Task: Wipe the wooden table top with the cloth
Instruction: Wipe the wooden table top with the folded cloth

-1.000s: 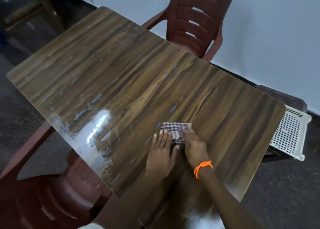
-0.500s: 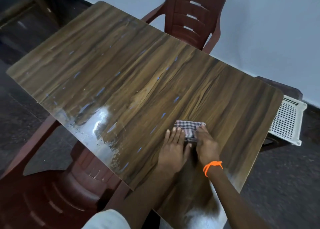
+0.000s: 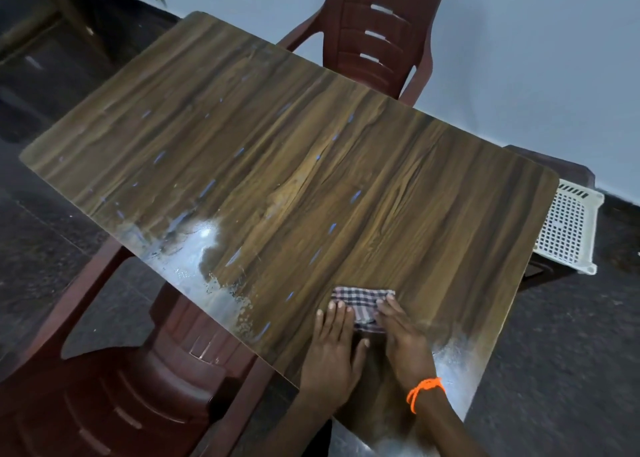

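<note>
A small folded checked cloth [image 3: 362,300] lies flat on the glossy wooden table top [image 3: 277,179], close to the near edge on the right. My left hand [image 3: 332,349] presses flat on the table with its fingertips at the cloth's left edge. My right hand [image 3: 405,339], with an orange thread at the wrist, lies flat over the cloth's right part. Both hands have straight fingers and cover the near part of the cloth.
A maroon plastic chair [image 3: 377,30] stands at the table's far side against a pale wall. Another maroon chair [image 3: 114,397] sits at the near left. A white perforated plastic basket [image 3: 568,228] rests on a stool beyond the right edge. Dark floor surrounds.
Both hands with the cloth under them have slid a little to the right along the near edge; the view has shifted with them.
</note>
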Demonstrator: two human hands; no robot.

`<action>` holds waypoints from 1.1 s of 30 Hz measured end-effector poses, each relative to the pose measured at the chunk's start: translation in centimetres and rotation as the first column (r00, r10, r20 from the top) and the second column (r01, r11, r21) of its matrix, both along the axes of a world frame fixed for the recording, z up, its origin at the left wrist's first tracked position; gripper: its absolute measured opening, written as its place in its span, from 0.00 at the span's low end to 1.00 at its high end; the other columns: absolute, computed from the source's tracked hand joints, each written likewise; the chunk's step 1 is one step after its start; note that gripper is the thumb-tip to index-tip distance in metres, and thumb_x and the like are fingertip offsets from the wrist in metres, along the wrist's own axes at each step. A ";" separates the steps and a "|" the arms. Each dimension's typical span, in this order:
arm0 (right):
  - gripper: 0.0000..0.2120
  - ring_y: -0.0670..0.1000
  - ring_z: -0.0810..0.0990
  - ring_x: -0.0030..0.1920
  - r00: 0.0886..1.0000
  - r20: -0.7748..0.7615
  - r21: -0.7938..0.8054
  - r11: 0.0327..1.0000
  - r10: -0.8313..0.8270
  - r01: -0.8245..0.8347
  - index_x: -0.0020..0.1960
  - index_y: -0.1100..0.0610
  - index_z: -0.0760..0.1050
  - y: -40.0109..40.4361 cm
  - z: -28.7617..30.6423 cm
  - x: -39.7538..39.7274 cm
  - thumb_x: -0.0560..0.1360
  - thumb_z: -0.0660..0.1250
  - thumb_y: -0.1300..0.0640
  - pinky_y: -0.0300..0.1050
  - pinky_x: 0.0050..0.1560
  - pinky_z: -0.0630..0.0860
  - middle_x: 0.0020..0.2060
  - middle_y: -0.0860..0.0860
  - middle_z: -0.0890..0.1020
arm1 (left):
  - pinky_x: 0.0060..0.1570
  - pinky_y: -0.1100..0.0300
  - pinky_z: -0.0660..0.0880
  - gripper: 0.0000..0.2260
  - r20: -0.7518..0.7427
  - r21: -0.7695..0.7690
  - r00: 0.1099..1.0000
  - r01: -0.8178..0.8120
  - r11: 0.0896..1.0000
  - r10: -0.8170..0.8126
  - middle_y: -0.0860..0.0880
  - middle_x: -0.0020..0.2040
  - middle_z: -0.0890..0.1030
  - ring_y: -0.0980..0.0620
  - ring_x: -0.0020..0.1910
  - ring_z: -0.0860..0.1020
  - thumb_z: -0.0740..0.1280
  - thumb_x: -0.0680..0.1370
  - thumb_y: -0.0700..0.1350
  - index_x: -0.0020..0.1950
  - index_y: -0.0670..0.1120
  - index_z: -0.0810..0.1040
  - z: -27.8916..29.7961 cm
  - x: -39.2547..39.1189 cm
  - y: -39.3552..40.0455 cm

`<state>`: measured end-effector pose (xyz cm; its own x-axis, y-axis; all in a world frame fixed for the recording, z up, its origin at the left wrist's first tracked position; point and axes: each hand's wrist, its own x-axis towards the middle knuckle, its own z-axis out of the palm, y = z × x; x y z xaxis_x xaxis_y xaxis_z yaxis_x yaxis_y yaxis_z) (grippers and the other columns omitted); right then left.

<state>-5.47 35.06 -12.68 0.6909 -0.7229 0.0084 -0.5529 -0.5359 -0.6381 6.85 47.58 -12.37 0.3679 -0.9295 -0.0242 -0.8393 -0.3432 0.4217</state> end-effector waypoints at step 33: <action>0.19 0.57 0.68 0.69 0.973 -0.026 0.032 0.973 0.228 -0.228 0.59 0.64 0.78 6.7 1.6 6.5 0.69 0.60 0.68 0.43 0.70 0.62 0.63 0.56 0.77 | 0.77 0.39 0.61 0.29 0.009 0.110 0.967 -0.256 0.960 0.256 0.37 0.77 0.68 0.39 0.79 0.61 0.56 0.83 0.55 0.76 0.35 0.68 1.2 1.4 7.4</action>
